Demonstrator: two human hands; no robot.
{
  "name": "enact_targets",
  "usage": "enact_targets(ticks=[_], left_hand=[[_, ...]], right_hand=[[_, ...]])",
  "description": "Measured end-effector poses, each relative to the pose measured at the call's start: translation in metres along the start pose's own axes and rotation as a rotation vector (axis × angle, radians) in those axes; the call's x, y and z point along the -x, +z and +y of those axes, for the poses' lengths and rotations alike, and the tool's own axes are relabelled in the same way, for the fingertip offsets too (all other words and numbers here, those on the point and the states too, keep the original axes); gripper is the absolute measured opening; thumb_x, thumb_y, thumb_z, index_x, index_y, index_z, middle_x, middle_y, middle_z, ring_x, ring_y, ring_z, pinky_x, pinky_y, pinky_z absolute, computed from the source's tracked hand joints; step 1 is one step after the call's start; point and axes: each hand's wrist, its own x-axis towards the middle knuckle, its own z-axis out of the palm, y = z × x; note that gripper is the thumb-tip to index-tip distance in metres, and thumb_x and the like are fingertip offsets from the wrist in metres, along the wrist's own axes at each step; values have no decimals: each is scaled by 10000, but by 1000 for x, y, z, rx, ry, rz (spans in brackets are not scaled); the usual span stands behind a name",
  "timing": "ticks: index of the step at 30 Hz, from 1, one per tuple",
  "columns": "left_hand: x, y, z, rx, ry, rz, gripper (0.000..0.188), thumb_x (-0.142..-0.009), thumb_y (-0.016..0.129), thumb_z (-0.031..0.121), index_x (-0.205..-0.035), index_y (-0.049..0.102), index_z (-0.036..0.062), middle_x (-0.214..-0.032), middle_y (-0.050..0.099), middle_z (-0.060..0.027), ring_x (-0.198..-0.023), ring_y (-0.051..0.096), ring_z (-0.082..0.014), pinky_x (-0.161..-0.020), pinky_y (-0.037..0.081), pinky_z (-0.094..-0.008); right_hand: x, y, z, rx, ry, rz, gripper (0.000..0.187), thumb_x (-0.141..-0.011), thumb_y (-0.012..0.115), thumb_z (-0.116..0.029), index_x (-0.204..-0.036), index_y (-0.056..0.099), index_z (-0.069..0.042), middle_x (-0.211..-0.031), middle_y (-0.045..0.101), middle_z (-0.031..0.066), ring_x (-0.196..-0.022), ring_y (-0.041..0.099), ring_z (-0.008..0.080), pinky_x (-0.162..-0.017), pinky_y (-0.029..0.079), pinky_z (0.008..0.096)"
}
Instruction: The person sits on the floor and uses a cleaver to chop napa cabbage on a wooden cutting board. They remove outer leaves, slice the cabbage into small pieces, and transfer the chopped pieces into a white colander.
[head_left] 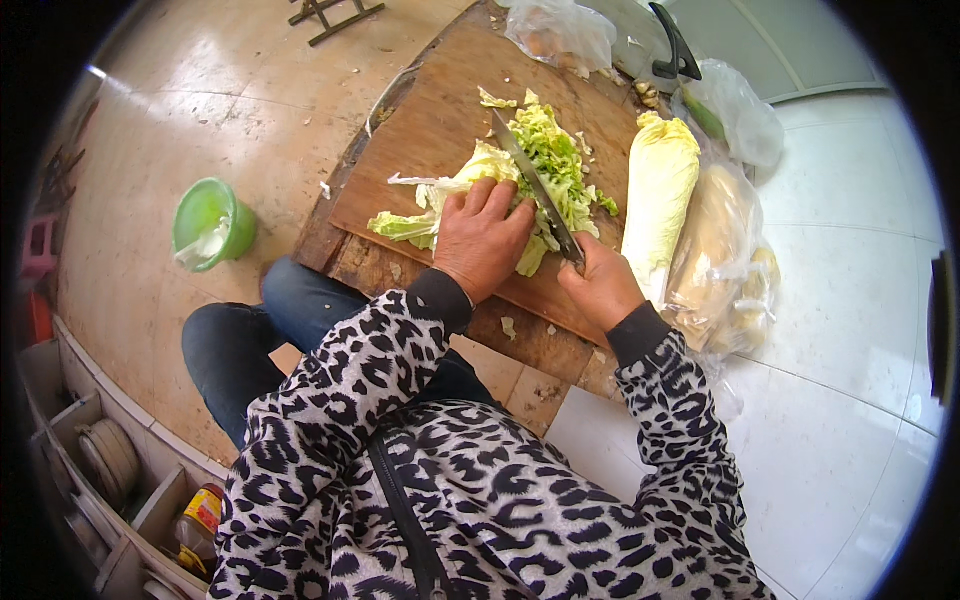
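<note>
My right hand (603, 283) is closed round the handle of a kitchen knife (537, 185). Its long blade points away from me, slanting up to the left across the wooden cutting board (425, 130). Pale napa cabbage leaves (435, 192) lie left of the blade. My left hand (483, 238) presses down on them with bent fingers, its fingertips close to the blade. To the blade's right, a heap of chopped cabbage (565, 160) spreads over the board, with small bits scattered about. How deep the edge sits in the leaves is hidden.
A whole napa cabbage (662, 190) lies along the board's right side, beside a plastic bag of long pale produce (705, 235). Another plastic bag (562, 32) and a black handle (678, 45) are at the far end. A green bucket (238, 228) stands on the floor at left.
</note>
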Motion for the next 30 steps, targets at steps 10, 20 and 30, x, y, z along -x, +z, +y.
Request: enact_targets(ticks=[10,20,30], left_hand=[[6,-5,-4,16,11,44,263,-838,679,210,-1090,672,135,-1181,617,-50,-1159,568,-251,-873,451,-422],[0,-2,-4,41,10,62,220,-829,701,215,-1020,623,136,-1104,611,-32,-1078,575,-231,-834,444,-406],[8,-4,-8,96,-2,2,319,-858,716,199,-1154,634,115,-1230,603,-75,-1210,556,-298,-959,452,-438]], right_hand=[[31,-21,-18,-164,74,119,393,-890,617,-234,-1227,631,-34,-769,650,194,-716,668,333,-697,519,416],[40,-21,-21,-77,62,-2,347,-888,635,-187,-1180,627,0,-755,617,141,-673,583,233,-696,504,357],[-12,5,-3,-111,23,12,365,-877,606,-235,-1145,631,10,-858,688,227,-824,685,390,-764,531,446]])
